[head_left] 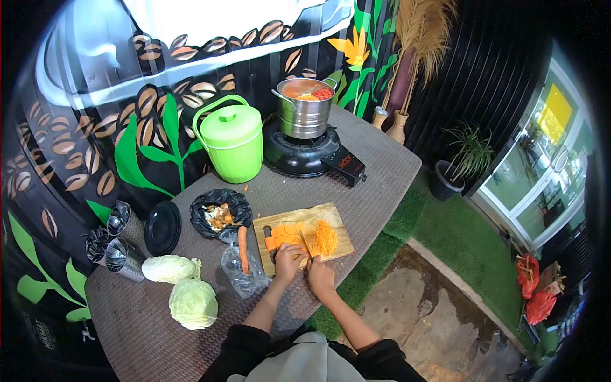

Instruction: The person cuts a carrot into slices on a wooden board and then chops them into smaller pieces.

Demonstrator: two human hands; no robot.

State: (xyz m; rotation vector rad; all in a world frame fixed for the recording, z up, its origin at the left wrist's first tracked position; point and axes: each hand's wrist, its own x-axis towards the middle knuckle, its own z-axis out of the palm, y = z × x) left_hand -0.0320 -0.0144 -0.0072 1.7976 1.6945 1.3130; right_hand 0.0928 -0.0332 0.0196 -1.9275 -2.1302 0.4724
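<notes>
On a wooden cutting board (345, 240) lie carrot slices (287, 233) at the left and a heap of finely chopped carrot (326, 239) at the right. My right hand (320, 275) is closed round the handle of a knife (310, 242), whose blade stands between the slices and the heap. Beside the blade, my left hand (289, 260) presses with bent fingers on carrot pieces at the board's near edge. A dark-handled tool (268, 233) lies along the board's left side, partly hidden. Left of the board, a whole carrot (242, 249) rests on a clear plastic bag (244, 277).
A steel pot (305, 113) sits on a black portable stove (294, 155) at the back, beside a lidded green bucket (234, 146). Further left are a black bag of peelings (220, 215), black plates (163, 227), utensil holders (125, 258), a long cabbage (169, 268) and a round cabbage (193, 304).
</notes>
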